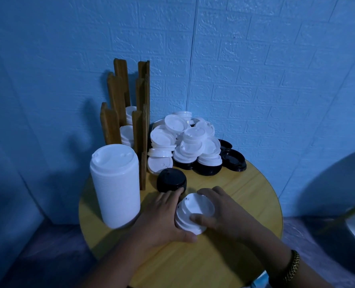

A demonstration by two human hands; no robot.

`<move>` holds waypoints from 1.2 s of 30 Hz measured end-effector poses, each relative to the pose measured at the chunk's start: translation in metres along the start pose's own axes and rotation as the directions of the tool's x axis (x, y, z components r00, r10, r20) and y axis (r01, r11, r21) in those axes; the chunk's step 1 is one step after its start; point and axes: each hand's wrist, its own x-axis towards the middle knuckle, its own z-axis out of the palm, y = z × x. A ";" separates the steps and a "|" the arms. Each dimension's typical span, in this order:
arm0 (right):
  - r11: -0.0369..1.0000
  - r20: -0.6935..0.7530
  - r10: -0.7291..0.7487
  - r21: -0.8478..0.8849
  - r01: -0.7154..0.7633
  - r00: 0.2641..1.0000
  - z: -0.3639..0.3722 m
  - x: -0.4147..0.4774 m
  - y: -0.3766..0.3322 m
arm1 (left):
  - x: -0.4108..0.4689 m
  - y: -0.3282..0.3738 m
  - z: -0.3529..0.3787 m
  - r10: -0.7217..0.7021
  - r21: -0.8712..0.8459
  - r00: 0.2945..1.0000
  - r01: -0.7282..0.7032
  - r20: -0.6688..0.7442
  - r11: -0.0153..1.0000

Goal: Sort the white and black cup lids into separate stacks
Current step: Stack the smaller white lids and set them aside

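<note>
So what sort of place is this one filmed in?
Likely a home or small café corner: a small round wooden table against a blue brick-pattern wall, a wooden lid rack, and a pile of disposable cup lids.

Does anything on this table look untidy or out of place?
Yes. At the back of the table, the heap of white lids is jumbled: they lie tilted at all angles on top of black lids, so colours are mixed. The tall white stack at the left stands straight.
</note>
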 end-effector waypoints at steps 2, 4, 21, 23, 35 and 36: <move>1.000 0.008 0.002 -0.010 -0.002 1.000 0.001 0.001 -0.002 | -0.002 0.000 -0.002 0.005 -0.019 1.000 -0.005 0.019 1.000; 1.000 0.022 0.002 -0.016 -0.001 1.000 0.002 0.002 -0.005 | -0.002 0.000 -0.004 0.004 -0.028 1.000 -0.003 0.010 1.000; 0.981 0.202 -0.130 0.167 0.097 0.971 0.010 0.011 0.000 | -0.001 -0.005 -0.004 0.021 -0.034 0.999 -0.020 0.029 0.999; 0.984 0.171 -0.134 0.138 0.111 0.976 0.010 0.012 0.001 | 0.000 -0.006 -0.003 0.010 -0.045 1.000 -0.010 0.019 0.999; 0.984 0.256 -0.171 -0.012 0.180 0.951 0.018 0.009 0.007 | -0.001 -0.009 -0.003 0.052 -0.134 0.999 -0.052 0.000 0.990; 0.985 0.268 -0.160 -0.015 0.170 0.950 0.019 0.011 0.007 | -0.001 -0.009 -0.002 0.050 -0.140 0.999 -0.050 -0.004 0.989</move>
